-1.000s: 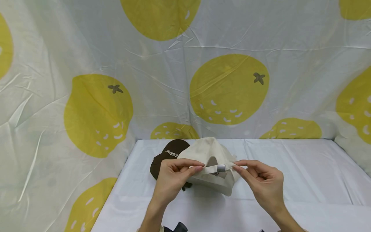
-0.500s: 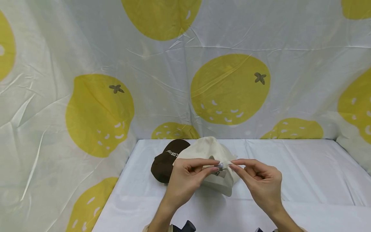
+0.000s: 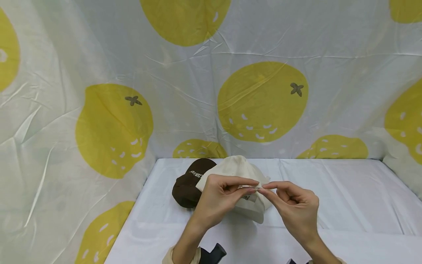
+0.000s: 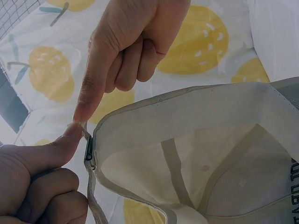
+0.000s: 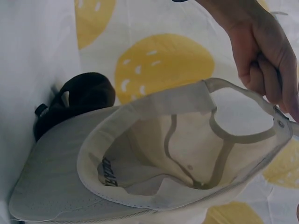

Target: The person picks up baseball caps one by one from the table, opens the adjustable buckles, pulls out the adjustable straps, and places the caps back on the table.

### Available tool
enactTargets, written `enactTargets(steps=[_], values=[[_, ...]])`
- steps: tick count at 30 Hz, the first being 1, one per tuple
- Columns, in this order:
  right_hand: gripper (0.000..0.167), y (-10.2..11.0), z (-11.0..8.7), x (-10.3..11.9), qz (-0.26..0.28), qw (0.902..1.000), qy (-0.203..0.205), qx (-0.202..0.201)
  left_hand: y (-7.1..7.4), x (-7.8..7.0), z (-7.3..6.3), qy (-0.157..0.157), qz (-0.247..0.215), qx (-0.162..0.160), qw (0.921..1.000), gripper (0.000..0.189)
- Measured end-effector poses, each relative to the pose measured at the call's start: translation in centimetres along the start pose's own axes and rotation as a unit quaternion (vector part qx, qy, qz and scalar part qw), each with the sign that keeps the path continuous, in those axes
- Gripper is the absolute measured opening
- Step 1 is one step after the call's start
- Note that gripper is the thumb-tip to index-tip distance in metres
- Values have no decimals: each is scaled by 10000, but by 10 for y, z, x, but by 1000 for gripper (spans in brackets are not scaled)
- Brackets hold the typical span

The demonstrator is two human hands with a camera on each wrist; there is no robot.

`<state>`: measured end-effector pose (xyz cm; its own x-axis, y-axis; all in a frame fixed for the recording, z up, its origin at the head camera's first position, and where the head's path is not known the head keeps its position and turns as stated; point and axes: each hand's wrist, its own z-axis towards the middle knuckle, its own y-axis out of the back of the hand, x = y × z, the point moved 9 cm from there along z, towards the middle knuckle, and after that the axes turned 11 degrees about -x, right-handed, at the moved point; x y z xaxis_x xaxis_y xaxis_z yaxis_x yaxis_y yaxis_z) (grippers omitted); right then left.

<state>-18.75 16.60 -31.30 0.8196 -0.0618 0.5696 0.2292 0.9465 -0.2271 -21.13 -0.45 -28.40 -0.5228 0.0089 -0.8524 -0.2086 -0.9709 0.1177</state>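
A cream baseball cap [image 3: 235,167] stands on the white-covered table with its back opening towards me and its brim low. My left hand [image 3: 214,201] pinches the cap's back strap between thumb and index finger. From the other side, my right hand [image 3: 293,207] pinches the same strap, the fingertips of both hands almost meeting. In the left wrist view a small metal buckle [image 4: 89,148] shows on the strap just by the fingertips. The right wrist view shows the cap's inside [image 5: 187,140] and its lining seams. The fingers cover most of the strap in the head view.
A dark brown cap [image 3: 186,189] with white lettering lies behind and left of the cream one, partly covered by it. A lemon-printed cloth [image 3: 184,91] hangs behind and at the sides of the table [image 3: 349,198]. Black wrist gear [image 3: 214,253] shows at the bottom.
My left hand has slid right along the strap, over the buckle and up to the right hand's fingertips. The right hand has shifted slightly left. The caps stay in place.
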Motion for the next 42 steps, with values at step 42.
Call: enactTargets(steps=[42], values=[[35, -2, 1, 5, -487, 9979, 376, 218, 0, -2, 1, -749, 404, -185, 9962, 9]])
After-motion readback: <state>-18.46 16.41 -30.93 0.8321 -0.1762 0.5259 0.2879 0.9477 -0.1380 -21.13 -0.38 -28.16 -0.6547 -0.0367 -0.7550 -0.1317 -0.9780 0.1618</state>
